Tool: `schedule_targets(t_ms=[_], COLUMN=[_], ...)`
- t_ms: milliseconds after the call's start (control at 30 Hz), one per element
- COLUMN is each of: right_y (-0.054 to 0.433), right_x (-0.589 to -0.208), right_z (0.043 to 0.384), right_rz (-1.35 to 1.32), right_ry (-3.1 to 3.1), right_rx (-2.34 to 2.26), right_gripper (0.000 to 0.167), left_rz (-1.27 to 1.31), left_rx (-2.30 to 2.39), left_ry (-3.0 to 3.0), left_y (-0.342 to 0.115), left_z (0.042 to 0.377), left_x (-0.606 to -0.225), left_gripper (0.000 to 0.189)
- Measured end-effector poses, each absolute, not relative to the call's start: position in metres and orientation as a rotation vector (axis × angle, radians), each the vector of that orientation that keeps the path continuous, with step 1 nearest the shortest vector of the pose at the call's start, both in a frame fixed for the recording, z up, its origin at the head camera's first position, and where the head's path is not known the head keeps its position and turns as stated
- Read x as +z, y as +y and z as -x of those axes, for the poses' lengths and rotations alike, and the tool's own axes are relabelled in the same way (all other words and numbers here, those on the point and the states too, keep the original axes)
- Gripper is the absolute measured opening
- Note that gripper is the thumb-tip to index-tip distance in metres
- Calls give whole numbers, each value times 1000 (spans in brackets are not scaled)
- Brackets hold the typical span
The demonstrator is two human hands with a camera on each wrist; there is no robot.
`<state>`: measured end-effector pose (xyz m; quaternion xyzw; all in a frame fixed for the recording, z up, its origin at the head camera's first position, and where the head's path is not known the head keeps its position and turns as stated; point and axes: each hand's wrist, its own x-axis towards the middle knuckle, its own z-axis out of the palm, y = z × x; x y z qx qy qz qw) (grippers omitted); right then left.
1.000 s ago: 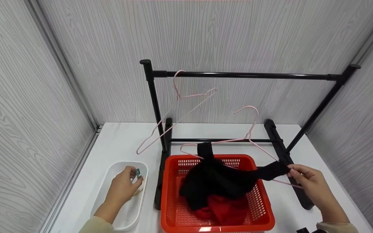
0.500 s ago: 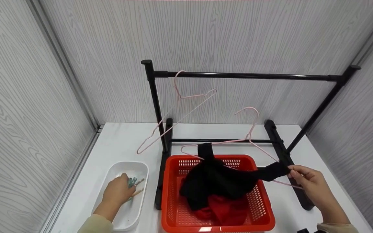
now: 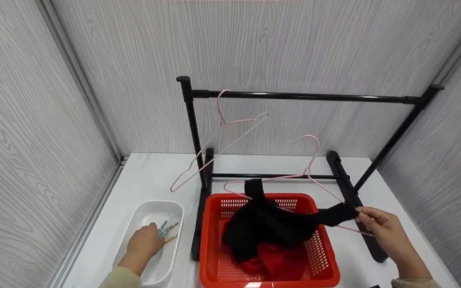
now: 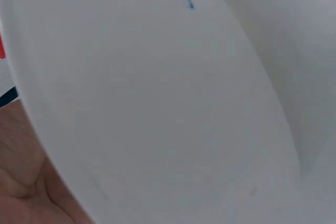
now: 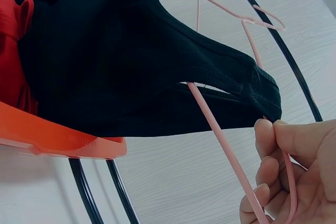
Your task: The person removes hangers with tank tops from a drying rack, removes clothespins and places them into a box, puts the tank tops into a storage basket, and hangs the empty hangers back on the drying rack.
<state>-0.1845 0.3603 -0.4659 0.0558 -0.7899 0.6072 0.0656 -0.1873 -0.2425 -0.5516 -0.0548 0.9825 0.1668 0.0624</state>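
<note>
My left hand (image 3: pixel 145 241) is down inside the white tub (image 3: pixel 128 228), its fingers hidden from view. Just beyond its fingers lie a pale green clothespin (image 3: pixel 162 229) and wooden clothespins (image 3: pixel 170 239). In the right wrist view, my right hand (image 5: pixel 299 166) pinches the shoulder strap of a black tank top (image 5: pixel 105 51) between thumb and forefinger. The end of a pink hanger (image 5: pixel 220 135) passes through the strap and runs behind those curled fingers. The tank top's other strap loops over the hanger's left arm, and its body hangs into the red basket (image 3: pixel 206 240).
Red cloth (image 3: pixel 278 260) lies in the basket under the tank top. Behind stands a black clothes rack (image 3: pixel 302 96) with another pink hanger (image 3: pixel 240 120) hooked at its left end. Patterned grey panels (image 3: pixel 74 60) close in the back and both sides.
My left hand, which held a green clothespin above the tub, has gone down into it. The right hand stays at the strap.
</note>
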Motion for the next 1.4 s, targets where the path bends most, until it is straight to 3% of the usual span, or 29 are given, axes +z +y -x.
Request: schedule_targets(t_ms=[333, 867, 1133, 1400], right_y=[361, 360, 361, 358], right_x=[-470, -471, -470, -470], right_z=[185, 186, 186, 185], right_rz=[-154, -146, -211, -223], right_ry=[-2320, -2320, -2287, -2258], right_rx=[1892, 1872, 1926, 1935], right_gripper=[15, 14, 16, 16], left_rz=[193, 31, -87, -250], left_rx=[492, 522, 620, 715], left_ry=[3007, 3229, 3398, 3490], left_y=[-236, -208, -183, -152], left_z=[187, 188, 188, 193], left_x=[-549, -536, -520, -493], left_gripper=[44, 24, 14, 16])
